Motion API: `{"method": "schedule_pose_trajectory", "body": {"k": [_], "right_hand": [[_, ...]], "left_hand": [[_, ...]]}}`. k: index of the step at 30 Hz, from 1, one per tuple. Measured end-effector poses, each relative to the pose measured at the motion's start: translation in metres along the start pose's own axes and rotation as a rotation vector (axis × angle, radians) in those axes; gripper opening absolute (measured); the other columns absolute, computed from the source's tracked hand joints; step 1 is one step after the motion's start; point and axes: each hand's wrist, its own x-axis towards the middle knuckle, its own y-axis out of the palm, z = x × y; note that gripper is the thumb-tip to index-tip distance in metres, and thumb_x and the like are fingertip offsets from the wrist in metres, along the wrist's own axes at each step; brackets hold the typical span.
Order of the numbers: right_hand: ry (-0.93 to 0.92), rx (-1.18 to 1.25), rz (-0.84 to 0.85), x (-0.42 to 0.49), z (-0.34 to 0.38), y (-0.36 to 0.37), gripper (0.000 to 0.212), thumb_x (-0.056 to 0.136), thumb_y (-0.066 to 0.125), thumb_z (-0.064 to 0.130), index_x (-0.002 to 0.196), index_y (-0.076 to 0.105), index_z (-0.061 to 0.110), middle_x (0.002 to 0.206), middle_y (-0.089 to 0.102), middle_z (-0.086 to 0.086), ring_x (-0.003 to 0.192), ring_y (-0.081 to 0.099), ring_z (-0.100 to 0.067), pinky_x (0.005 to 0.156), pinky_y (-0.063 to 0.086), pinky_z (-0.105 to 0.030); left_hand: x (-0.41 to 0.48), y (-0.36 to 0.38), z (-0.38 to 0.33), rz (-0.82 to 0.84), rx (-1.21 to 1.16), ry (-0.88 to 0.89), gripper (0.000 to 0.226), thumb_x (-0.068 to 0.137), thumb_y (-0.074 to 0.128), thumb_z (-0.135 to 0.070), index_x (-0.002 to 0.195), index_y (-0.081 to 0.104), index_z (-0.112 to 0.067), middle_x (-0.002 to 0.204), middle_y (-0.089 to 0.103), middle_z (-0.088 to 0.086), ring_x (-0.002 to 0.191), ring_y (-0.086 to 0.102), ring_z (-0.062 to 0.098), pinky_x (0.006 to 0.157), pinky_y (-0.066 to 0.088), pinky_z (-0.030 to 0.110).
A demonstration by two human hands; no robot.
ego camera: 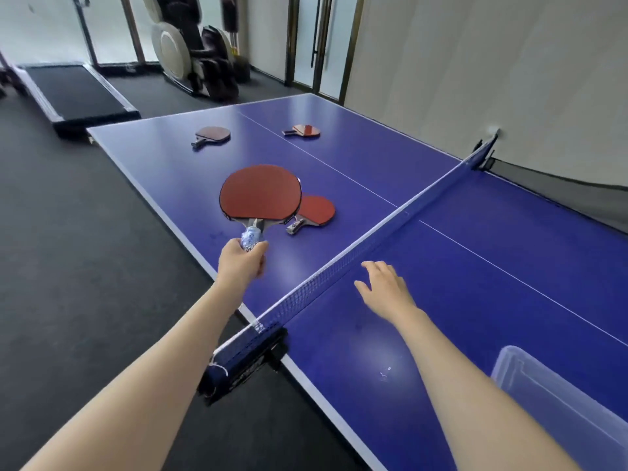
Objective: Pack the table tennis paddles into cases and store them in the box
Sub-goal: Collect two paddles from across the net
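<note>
My left hand (pixel 242 260) grips the blue-and-white wrapped handle of a red paddle (pixel 261 193), lifted above the blue table (pixel 458 294). Just behind it a second red paddle (pixel 317 210) lies flat on the table, partly hidden by the raised one. Two more paddles lie farther off: a dull red one (pixel 212 135) at the left and a bright red one (pixel 306 130) beyond the white centre line. My right hand (pixel 385 287) hovers with relaxed fingers over the near half, right of the net, holding nothing. A clear plastic box (pixel 557 402) stands at the bottom right. No cases are in view.
The net (pixel 370 244) crosses the table diagonally, its clamp (pixel 244 362) at the near edge. A wall runs along the table's far right side. Dark floor lies to the left, with a treadmill (pixel 74 93) and a massage chair (pixel 193 49) at the back.
</note>
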Motion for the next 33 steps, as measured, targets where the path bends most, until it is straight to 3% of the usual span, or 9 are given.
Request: {"method": "schedule_pose_trajectory", "body": {"k": [8, 14, 20, 33], "right_hand": [[0.028, -0.026, -0.01, 0.034, 0.148, 0.027, 0.051, 0.098, 0.043, 0.034, 0.143, 0.033, 0.011, 0.142, 0.041, -0.008, 0.13, 0.038, -0.026, 0.1, 0.039, -0.04], [0.029, -0.104, 0.081, 0.044, 0.232, 0.055, 0.051, 0.099, 0.04, 0.037, 0.144, 0.031, 0.014, 0.143, 0.039, -0.006, 0.132, 0.035, -0.024, 0.102, 0.036, -0.04], [0.131, -0.096, 0.082, 0.077, 0.252, 0.061, 0.049, 0.099, 0.041, 0.036, 0.142, 0.033, 0.014, 0.14, 0.042, -0.007, 0.13, 0.036, -0.025, 0.099, 0.037, -0.041], [0.329, 0.029, 0.071, 0.211, 0.23, 0.102, 0.045, 0.098, 0.043, 0.034, 0.138, 0.038, 0.013, 0.136, 0.045, -0.006, 0.127, 0.04, -0.025, 0.097, 0.038, -0.04]], "left_hand": [[0.068, -0.173, 0.017, -0.036, 0.028, 0.007, 0.016, 0.085, 0.062, -0.018, 0.08, 0.048, -0.011, 0.06, 0.052, 0.004, 0.044, 0.045, 0.017, 0.052, 0.041, 0.028], [0.1, -0.242, 0.038, 0.002, 0.049, -0.046, 0.02, 0.086, 0.061, -0.016, 0.075, 0.046, -0.014, 0.061, 0.053, 0.004, 0.044, 0.047, 0.016, 0.048, 0.042, 0.025], [0.146, -0.249, 0.044, 0.084, 0.067, -0.077, 0.016, 0.085, 0.061, -0.018, 0.078, 0.048, -0.014, 0.062, 0.055, 0.002, 0.045, 0.049, 0.013, 0.048, 0.043, 0.025], [0.294, -0.189, 0.04, 0.236, 0.22, -0.073, 0.021, 0.086, 0.06, -0.023, 0.081, 0.044, -0.011, 0.064, 0.05, 0.006, 0.053, 0.046, 0.018, 0.057, 0.042, 0.031]]}}
